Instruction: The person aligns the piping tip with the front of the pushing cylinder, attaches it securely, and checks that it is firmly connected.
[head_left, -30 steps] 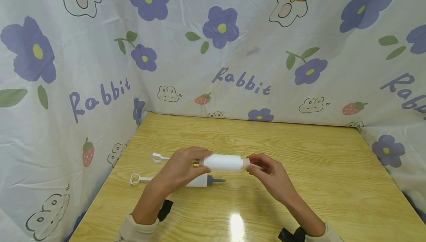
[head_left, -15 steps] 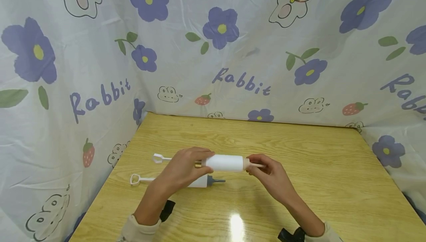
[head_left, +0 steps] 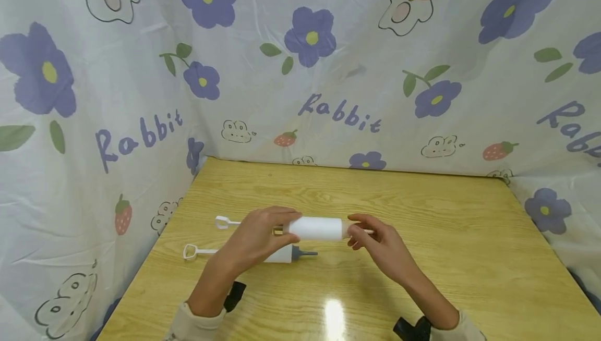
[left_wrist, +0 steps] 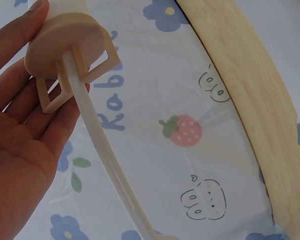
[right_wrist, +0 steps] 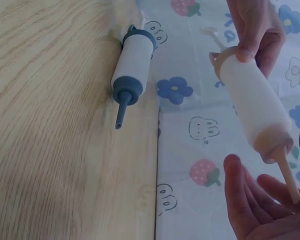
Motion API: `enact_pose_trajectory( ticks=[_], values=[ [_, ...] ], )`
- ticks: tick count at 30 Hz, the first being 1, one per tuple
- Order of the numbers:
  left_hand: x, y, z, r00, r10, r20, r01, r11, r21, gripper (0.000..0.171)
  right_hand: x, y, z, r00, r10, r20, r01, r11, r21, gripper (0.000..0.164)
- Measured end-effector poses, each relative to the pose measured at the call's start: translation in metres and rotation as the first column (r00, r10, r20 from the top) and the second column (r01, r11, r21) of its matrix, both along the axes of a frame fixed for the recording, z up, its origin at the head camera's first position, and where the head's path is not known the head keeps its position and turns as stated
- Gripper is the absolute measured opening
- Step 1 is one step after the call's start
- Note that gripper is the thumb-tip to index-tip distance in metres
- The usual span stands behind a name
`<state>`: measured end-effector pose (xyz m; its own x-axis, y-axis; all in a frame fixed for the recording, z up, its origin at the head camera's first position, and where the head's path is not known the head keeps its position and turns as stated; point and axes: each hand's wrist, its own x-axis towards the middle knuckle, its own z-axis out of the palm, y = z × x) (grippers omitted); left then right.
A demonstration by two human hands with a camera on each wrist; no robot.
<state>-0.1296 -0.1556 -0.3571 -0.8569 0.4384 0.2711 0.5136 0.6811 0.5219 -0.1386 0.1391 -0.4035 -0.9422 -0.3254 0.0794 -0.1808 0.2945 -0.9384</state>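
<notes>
My left hand (head_left: 255,234) grips a large syringe with a white barrel (head_left: 314,228) by its rear end, thumb and fingers on opposite sides. The syringe is held level above the table in the head view. From its beige end cap (left_wrist: 65,45), with two angular loops, a long white plunger rod (left_wrist: 97,130) extends, ending in a ring handle (head_left: 221,222). At the front, the beige nozzle cap (right_wrist: 272,142) sits against the barrel. My right hand (head_left: 382,244) surrounds that cap with its fingers spread; in the right wrist view the nozzle (right_wrist: 287,177) points over the palm.
A second syringe (head_left: 281,255) with dark grey-blue ends lies on the wooden table (head_left: 422,216) nearer my body, its plunger handle (head_left: 190,252) towards the left. A patterned cloth (head_left: 263,80) hangs behind the table and along its sides.
A second ago a gap showed between nozzle cap and barrel; the cap then closed up against it. My right fingers have since spread off the cap. The left hand keeps its grip.
</notes>
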Motion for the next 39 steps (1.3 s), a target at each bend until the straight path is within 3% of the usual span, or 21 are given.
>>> enact_pose_trajectory(
  ticks=[6,15,24,29,39],
  values=[
    [-0.0014,-0.0015,-0.0003,1.000,-0.007,-0.021,0.007,1.000,0.000,0.047,-0.0017,0.0008,-0.0021,0.997,0.067,-0.034,-0.067,0.998,-0.016,0.049],
    [-0.0013,0.0014,-0.0010,1.000,-0.009,-0.013,0.009,1.000,-0.006,0.047,0.0003,0.0013,-0.0005,1.000,0.014,0.019,-0.015,0.999,0.052,0.044],
    [-0.0026,0.0019,-0.0018,1.000,-0.005,-0.023,0.004,1.000,-0.007,0.046,-0.0034,0.0021,-0.0035,0.997,0.049,-0.064,-0.046,0.998,0.040,0.045],
    [-0.0026,0.0033,-0.0021,1.000,-0.005,-0.010,0.005,1.000,-0.004,0.046,-0.0007,0.0019,-0.0025,0.999,0.030,-0.034,-0.027,0.997,0.071,0.038],
    [-0.0028,0.0018,0.0003,1.000,0.000,-0.030,0.000,1.000,-0.010,0.046,-0.0022,0.0032,-0.0023,1.000,0.025,-0.001,-0.025,0.999,0.039,0.047]
  ],
)
